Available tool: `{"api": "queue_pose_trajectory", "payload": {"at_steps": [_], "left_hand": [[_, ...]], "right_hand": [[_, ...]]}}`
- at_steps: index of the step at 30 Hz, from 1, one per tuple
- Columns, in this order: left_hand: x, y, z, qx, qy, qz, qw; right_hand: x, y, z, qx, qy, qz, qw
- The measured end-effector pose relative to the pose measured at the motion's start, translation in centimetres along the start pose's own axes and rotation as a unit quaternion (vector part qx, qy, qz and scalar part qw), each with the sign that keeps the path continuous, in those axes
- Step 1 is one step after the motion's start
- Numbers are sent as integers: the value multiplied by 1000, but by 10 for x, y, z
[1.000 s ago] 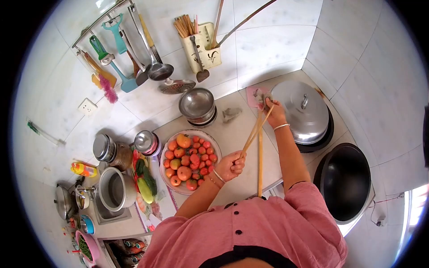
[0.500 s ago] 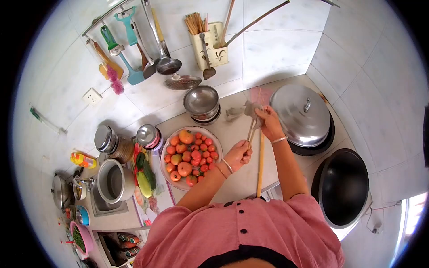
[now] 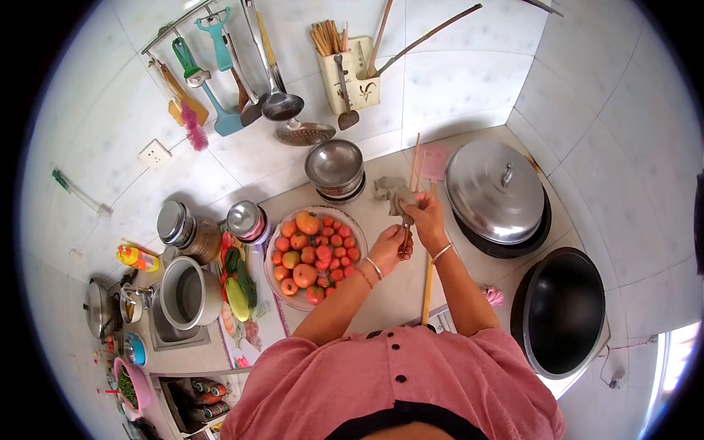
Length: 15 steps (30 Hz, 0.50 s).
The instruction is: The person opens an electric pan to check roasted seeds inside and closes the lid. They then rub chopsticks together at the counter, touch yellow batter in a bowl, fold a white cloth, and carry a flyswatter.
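My left hand (image 3: 389, 251) is closed around the lower end of a pair of chopsticks (image 3: 416, 155), held above the counter. My right hand (image 3: 427, 218) pinches a greyish cloth (image 3: 396, 192) around their middle, just above my left fingers. The upper ends of the chopsticks stick out beyond the cloth, pointing at the wall. Behind my right hand, a pink fly swatter (image 3: 434, 163) with a long yellow handle lies on the counter. Left of my hands sits a large round dish (image 3: 278, 292) of red and orange tomatoes (image 3: 304, 276).
Stacked metal bowls (image 3: 334, 167) stand by the wall. To the right are a lidded pan (image 3: 488, 192) and a black wok (image 3: 561, 312). Cucumbers (image 3: 237, 299), a pot (image 3: 192, 293) and a sink (image 3: 163, 323) are at left. Utensils (image 3: 282, 106) hang above.
My right hand has slid the cloth down the chopsticks towards my left hand, so their upper ends now show past it. A pink bundle has come into view beside my right forearm.
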State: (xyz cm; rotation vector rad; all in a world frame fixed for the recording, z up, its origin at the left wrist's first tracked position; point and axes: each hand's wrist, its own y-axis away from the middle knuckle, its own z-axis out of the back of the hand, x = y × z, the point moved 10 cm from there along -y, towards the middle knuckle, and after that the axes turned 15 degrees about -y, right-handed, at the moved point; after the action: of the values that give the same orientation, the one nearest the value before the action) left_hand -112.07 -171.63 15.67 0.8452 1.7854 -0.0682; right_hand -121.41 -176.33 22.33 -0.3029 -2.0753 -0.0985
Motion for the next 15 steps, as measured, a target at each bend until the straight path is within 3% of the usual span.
{"api": "queue_pose_trajectory", "payload": {"at_steps": [2,4,5,6,8,10,12,15], "left_hand": [[-2,-9,21,-20,-62,-3,998],[-34,-14,54,-101,-368,-105,918],[-52,-11,78,-214,-420,-109,875],[-66,-11,78,-218,-420,-111,874],[-119,9,56,-199,-368,-288,861],[-128,8,39,-164,-349,-281,879],[-121,0,23,-65,-281,-235,928],[-119,-3,30,-110,-312,-224,917]], "right_hand": [[5,-1,-1,29,-11,-2,1000],[15,-1,-12,94,36,13,995],[14,-3,-10,118,65,15,991],[17,-1,-12,123,65,17,990],[12,10,-26,175,123,-35,976],[-5,13,-29,196,96,-57,974],[-17,19,-36,216,69,-80,971],[-18,21,-36,208,78,-74,972]]}}
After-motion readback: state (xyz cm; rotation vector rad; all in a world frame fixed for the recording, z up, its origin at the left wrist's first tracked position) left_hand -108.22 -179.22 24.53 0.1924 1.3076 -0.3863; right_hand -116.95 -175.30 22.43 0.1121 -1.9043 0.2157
